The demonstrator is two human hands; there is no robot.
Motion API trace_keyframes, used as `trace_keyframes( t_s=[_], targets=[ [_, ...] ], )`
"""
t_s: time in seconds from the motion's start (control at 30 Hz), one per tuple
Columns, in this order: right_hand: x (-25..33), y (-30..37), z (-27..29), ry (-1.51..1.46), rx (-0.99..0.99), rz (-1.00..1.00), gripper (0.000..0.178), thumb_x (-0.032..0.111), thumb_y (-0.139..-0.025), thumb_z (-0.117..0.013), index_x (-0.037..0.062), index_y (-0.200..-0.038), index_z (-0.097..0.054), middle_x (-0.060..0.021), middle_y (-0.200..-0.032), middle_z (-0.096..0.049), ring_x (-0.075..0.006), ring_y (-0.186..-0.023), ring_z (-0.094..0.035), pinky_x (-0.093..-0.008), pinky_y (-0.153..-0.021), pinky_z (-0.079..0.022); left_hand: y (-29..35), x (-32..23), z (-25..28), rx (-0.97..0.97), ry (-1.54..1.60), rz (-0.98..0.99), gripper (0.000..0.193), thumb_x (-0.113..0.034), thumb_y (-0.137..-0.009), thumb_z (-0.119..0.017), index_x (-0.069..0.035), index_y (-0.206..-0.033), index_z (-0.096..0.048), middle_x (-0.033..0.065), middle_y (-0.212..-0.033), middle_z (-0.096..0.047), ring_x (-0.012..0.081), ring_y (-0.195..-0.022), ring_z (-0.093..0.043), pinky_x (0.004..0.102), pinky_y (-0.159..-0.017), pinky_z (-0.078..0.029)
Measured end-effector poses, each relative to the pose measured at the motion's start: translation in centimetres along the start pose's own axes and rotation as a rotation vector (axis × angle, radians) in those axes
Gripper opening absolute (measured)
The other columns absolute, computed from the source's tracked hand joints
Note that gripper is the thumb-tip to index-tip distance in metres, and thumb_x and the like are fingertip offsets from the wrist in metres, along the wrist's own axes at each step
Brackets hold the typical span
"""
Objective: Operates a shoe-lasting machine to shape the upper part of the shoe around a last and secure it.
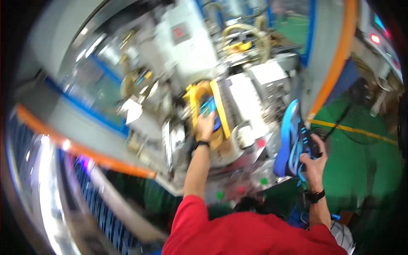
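My right hand (pixel 314 163) is closed around a blue and black sports shoe (pixel 290 142). The shoe stands on end, with its light blue and dark blue sole turned to the left. Out in front, my left hand (pixel 205 126) reaches into the machine between yellow side pieces (pixel 220 108). Its fingers are at a blue item (pixel 208 108) lying there, perhaps another shoe, though blur hides its kind. Whether those fingers grip it or only touch it, I cannot make out.
Metal machine parts and a ribbed hose (pixel 259 36) surround the work spot. Green and red buttons (pixel 263 181) line the machine's near edge. Orange-edged frame posts (pixel 340 63) stand on both sides. A fan (pixel 361 114) is on the green floor at right.
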State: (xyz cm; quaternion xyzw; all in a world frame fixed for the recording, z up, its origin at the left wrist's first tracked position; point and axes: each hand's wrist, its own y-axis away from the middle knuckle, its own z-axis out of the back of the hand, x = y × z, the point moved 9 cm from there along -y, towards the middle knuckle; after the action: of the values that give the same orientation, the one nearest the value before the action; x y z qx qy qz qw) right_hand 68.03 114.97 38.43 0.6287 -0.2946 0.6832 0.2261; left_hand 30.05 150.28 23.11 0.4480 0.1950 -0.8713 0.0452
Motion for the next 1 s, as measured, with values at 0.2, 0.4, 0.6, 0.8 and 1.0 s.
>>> trace_keyframes(
  t_s=[0.2,0.4,0.6,0.8,1.0],
  targets=[
    [-0.5,-1.7,-0.7,0.025,-0.070,-0.082,0.065,0.000,-0.060,-0.073,0.0004,-0.122,-0.056,-0.0051,-0.101,-0.064,-0.0134,-0.092,-0.060,-0.0275,-0.087,-0.047,-1.2,-0.3,-1.1,-0.024,-0.173,0.076,0.036,-0.023,-0.071,-0.071,0.000,-0.098,-0.064,0.0232,-0.091,-0.067,0.0370,-0.084,-0.065,0.0451,-0.077,-0.049],
    [2.7,-9.6,-9.5,0.058,0.088,0.204,0.060,0.005,-0.061,-0.074,-0.0017,-0.119,-0.057,-0.0066,-0.106,-0.063,-0.0140,-0.095,-0.058,-0.0293,-0.087,-0.048,1.8,3.2,2.1,0.038,0.892,0.667,0.010,-0.003,-0.071,-0.074,0.002,-0.076,-0.067,0.0028,-0.072,-0.064,0.0127,-0.055,-0.056,0.0277,-0.052,-0.044],
    [4.3,-17.5,-28.6,0.643,0.476,0.185,0.060,0.027,-0.055,-0.078,-0.0056,-0.103,-0.065,-0.0171,-0.090,-0.068,-0.0252,-0.084,-0.065,-0.0327,-0.077,-0.051,13.9,-0.1,14.9,0.081,0.926,0.747,0.015,-0.011,-0.080,-0.071,0.000,-0.090,-0.069,-0.0009,-0.074,-0.061,0.0053,-0.051,-0.047,0.0214,-0.044,-0.032],
    [-2.2,-14.7,-44.0,1.001,0.724,0.160,0.063,0.029,-0.059,-0.078,-0.0039,-0.110,-0.063,-0.0251,-0.111,-0.065,-0.0356,-0.101,-0.065,-0.0406,-0.087,-0.052,23.5,-1.9,28.9,0.038,0.785,0.834,0.028,-0.010,-0.082,-0.066,0.008,-0.104,-0.064,0.0040,-0.088,-0.065,0.0069,-0.074,-0.057,0.0206,-0.058,-0.042],
    [-11.0,-11.1,-50.5,0.994,0.555,0.337,0.043,0.015,-0.073,-0.066,-0.0054,-0.109,-0.053,-0.0264,-0.098,-0.067,-0.0377,-0.094,-0.067,-0.0439,-0.083,-0.053,30.3,-2.1,39.0,-0.325,0.672,0.691,0.028,-0.015,-0.083,-0.062,0.007,-0.101,-0.062,0.0062,-0.091,-0.065,0.0115,-0.081,-0.060,0.0238,-0.074,-0.047]
  ],
)
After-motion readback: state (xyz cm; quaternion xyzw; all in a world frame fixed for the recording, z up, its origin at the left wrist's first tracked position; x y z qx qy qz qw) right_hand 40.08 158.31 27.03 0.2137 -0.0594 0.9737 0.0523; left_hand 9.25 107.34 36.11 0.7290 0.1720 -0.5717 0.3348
